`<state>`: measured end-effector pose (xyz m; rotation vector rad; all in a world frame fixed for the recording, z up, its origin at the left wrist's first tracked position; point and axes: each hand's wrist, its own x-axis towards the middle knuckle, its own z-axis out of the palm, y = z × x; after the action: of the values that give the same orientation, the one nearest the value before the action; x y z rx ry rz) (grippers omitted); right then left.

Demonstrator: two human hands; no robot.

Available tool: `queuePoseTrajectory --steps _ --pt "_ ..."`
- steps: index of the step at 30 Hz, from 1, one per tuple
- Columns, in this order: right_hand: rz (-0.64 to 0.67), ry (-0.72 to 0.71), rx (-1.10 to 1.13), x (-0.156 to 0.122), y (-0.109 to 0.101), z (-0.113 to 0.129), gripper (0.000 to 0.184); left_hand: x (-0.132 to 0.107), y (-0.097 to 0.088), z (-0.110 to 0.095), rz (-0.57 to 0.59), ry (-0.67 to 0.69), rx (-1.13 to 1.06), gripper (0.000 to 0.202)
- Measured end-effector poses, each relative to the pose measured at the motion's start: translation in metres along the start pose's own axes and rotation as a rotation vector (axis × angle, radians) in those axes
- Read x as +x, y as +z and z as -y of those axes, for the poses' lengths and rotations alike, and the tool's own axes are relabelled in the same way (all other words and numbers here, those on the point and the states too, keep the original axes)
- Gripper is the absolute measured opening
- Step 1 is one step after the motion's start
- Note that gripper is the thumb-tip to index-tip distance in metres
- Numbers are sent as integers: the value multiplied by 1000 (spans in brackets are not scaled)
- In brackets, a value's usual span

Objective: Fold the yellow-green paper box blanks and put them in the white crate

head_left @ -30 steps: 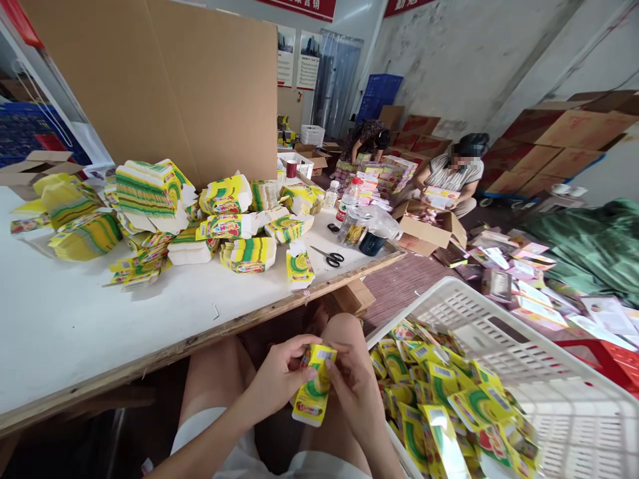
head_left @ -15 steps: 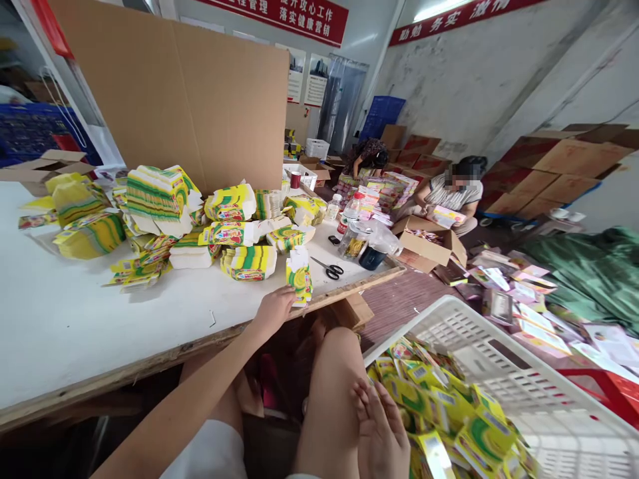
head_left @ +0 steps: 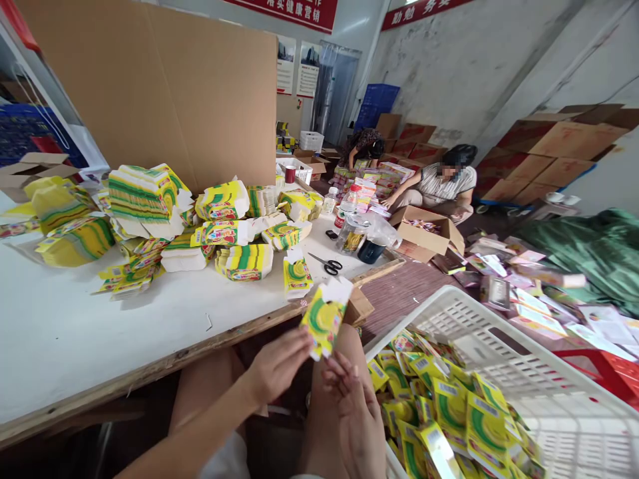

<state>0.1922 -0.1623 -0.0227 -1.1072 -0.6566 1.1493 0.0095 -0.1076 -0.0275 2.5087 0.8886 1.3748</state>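
A flat, unfolded yellow-and-green printed carton blank [head_left: 324, 318] with white tabs at its top hangs in the air just off the near edge of the white-topped wooden work table [head_left: 100, 332], above the seated person's bare knees. The left hand [head_left: 277, 366] pinches its lower left corner between thumb and fingers, tilting the printed face up toward the wearer, likely so both hands can get at it. The right hand [head_left: 352, 399] sits just below the blank, fingers loosely spread and pointing up at its lower edge; it holds nothing, and I cannot tell whether the fingertips touch the card.

Just beside the right hand, at knee height, stands a white slatted plastic crate [head_left: 499, 332] heaped on its near side with folded-up yellow-and-green little boxes [head_left: 449, 412], close enough to drop things in without reaching. On the table near the edge a small stack of the same flat blanks [head_left: 297, 276] stands within arm's reach, and black-handled scissors [head_left: 327, 264] lie just past it. Farther back are bigger bundles of yellow, green and white blanks [head_left: 144, 193], piled against a tall sheet of brown corrugated cardboard [head_left: 174, 86] that stands upright behind them.

Across the room, well apart, two other people [head_left: 439, 183] sit low among brown cardboard cartons [head_left: 422, 236] and scattered pink packets on the floor.
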Motion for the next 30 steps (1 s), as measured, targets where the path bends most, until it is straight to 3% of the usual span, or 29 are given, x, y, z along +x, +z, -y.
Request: queuePoseTrajectory --steps 2,4,8,9,11,14,23,30 --pt "-40 64 77 3 2 4 36 -16 0 -25 86 90 -112 51" --pt "-31 80 72 5 3 7 33 -24 -1 -43 92 19 -227 57" --pt "118 108 -1 0 8 7 31 -10 -6 -53 -166 -522 -619 49" --pt "153 111 7 -3 11 7 31 -2 -7 -52 -182 -648 -773 49" --pt "197 109 18 -10 17 6 28 12 -10 -50 -102 -805 -1082 55" --pt "199 83 -23 -17 22 5 29 23 -15 -51 41 -871 -1326 60" --pt "266 86 -111 -22 12 -3 35 15 -8 -54 -35 -953 -1161 43" --pt "140 -38 -273 -25 20 7 35 4 -1 -54 -3 -938 -903 43"
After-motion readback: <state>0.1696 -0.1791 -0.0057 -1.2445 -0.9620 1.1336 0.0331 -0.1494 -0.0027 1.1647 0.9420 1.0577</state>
